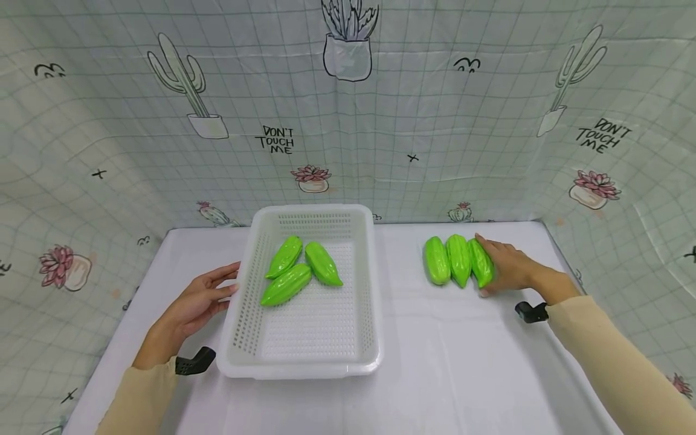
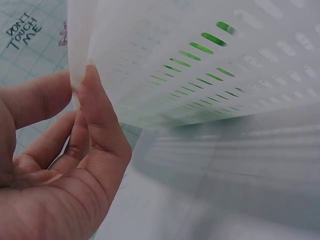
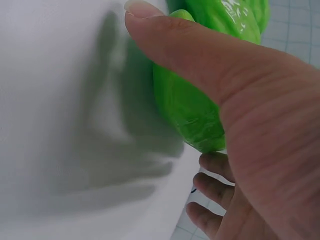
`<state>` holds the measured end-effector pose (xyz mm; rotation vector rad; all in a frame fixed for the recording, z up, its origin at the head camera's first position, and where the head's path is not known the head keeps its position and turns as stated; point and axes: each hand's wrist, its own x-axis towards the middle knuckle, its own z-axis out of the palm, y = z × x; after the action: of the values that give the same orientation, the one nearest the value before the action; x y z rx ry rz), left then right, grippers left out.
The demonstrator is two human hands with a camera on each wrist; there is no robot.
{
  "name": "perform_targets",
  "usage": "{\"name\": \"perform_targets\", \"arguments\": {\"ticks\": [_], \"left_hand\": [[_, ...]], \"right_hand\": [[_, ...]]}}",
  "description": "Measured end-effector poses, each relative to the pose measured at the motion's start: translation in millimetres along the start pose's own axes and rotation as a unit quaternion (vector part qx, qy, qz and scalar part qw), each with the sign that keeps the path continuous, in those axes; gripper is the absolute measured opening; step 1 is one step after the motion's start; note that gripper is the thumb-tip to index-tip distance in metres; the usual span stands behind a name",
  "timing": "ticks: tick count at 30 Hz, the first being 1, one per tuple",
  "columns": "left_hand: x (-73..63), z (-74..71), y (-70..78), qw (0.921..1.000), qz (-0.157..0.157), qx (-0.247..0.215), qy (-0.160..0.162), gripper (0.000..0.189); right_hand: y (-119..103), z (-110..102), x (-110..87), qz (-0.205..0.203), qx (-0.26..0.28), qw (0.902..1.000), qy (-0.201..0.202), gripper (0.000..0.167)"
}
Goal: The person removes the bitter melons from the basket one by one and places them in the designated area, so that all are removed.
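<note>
With thumb and index finger, my left hand [image 1: 198,302] pinches the left rim of a white plastic basket [image 1: 375,302]; the left wrist view shows the pinch close up. Inside the basket lie three bright green ridged fruits, among them a lower one [image 1: 286,285]. To its right, three similar fruits stand in a row on the table, the left one [image 1: 437,261] and middle one [image 1: 459,260] side by side. Around the rightmost fruit [image 1: 481,263] reaches my right hand [image 1: 508,266], thumb near its front end, fingers spread at the far side.
A white cloth covers the table [image 1: 424,362]. Behind and at both sides hangs a grid-patterned curtain [image 1: 348,139] with cactus drawings. Each wrist wears a black camera mount, the left one [image 1: 196,361] close by the basket's front left corner.
</note>
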<state>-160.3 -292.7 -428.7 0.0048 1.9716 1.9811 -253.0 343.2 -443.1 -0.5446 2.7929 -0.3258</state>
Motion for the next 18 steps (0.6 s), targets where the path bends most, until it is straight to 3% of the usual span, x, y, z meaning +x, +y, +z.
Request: {"name": "perform_targets", "arguments": {"ticks": [10, 18], "left_hand": [[2.3, 2.7, 1.8, 0.9999, -0.003, 0.012, 0.001, 0.071], [-0.1, 2.4, 1.2, 0.9999, -0.006, 0.007, 0.003, 0.072]], "right_hand": [[-14.7, -22.6, -1.7, -0.034, -0.048, 0.9981, 0.021, 0.129], [-65.6, -46.4, 7.0, -0.103, -0.067, 0.9905, 0.061, 0.116]]}}
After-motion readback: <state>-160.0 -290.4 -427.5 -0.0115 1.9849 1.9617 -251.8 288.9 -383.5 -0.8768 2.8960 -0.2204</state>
